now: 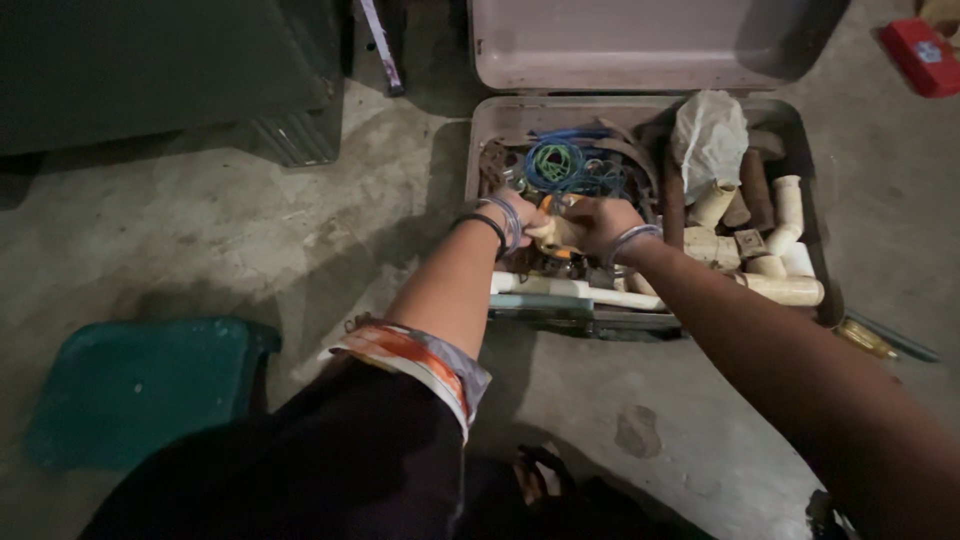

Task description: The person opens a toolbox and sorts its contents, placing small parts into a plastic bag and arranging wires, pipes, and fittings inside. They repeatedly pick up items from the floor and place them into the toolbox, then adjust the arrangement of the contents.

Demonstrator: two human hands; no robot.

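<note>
An open metal box (482,130) lies on the concrete floor, its lid (620,40) tipped back. Both hands meet over the middle of the box. My left hand (520,212) and my right hand (603,222) are closed together on a pale pipe fitting (553,232) with an orange part. Bangles and a dark band circle my wrists. Under the hands lie coiled blue and green wires (560,165), rusty parts and a long white pipe (575,290).
Cream pipe elbows and fittings (785,235) and a white plastic bag (708,135) fill the box's right side. A green plastic stool (140,385) stands at lower left, a dark cabinet (170,70) at upper left, a red box (922,55) at upper right.
</note>
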